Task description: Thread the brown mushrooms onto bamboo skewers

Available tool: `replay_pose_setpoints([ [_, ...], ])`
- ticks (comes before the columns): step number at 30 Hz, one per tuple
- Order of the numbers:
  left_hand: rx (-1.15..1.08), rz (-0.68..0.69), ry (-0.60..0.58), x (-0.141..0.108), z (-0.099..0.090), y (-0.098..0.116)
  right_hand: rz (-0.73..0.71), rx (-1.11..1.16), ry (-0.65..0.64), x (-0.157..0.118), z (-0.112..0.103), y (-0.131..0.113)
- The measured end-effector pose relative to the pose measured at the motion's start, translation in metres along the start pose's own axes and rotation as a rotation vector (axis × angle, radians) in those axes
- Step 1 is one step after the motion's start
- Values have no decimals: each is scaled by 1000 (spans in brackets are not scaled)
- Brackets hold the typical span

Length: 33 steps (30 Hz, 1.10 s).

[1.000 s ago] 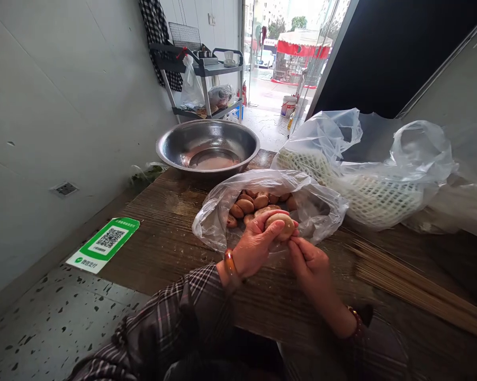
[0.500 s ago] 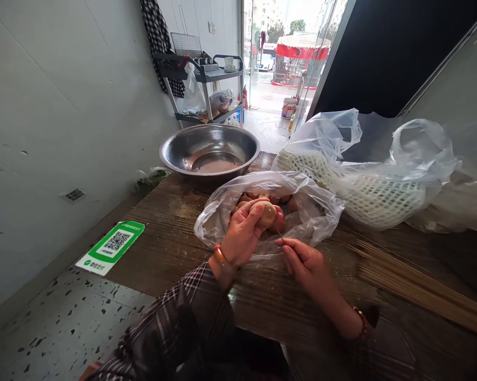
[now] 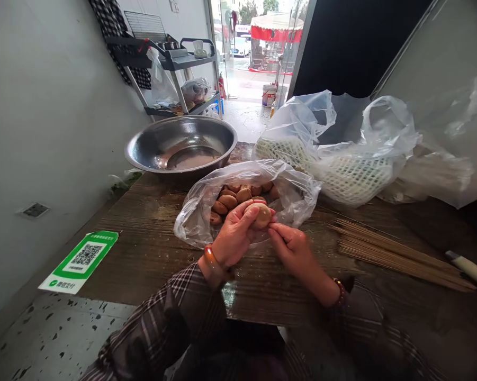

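Observation:
My left hand (image 3: 233,238) is closed around a round, tan mushroom (image 3: 261,216), which it holds up over the near side of a clear plastic bag (image 3: 194,211). Several brown mushrooms (image 3: 227,200) lie inside the open bag. My right hand (image 3: 291,247) is pinched shut right beside the held mushroom, fingertips against its right lower side. A thin bamboo skewer was visible in that pinch a moment earlier; now it is mostly hidden by the fingers and mushroom.
Behind the bag sits a wide steel basin (image 3: 182,145). Bagged goods in white foam netting (image 3: 353,174) stand back right. On the right lie a bundle of bamboo skewers (image 3: 397,254) and a pale-handled tool (image 3: 474,271). A green QR card (image 3: 81,259) lies at the table's left edge.
My right hand has moved up against the mushroom, and less of the skewer shows between them. The camera view has turned right, bringing the pale-handled tool into sight.

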State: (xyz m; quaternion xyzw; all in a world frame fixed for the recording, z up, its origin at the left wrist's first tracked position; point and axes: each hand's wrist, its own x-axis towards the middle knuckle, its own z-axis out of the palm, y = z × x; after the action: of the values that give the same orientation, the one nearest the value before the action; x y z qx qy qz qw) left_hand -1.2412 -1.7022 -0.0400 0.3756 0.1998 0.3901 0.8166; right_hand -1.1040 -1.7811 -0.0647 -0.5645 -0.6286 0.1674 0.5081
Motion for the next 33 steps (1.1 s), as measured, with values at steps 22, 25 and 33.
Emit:
replay_pose_setpoints([
  [22,-143,-77,62,15,-6,20,156,-276,151,-21,-88,7],
  [25,-219,-90,54,14,-6,15,239,-586,252,-22,-131,38],
  [33,-312,-88,-40,14,-15,9,445,-1116,-272,12,-170,89],
])
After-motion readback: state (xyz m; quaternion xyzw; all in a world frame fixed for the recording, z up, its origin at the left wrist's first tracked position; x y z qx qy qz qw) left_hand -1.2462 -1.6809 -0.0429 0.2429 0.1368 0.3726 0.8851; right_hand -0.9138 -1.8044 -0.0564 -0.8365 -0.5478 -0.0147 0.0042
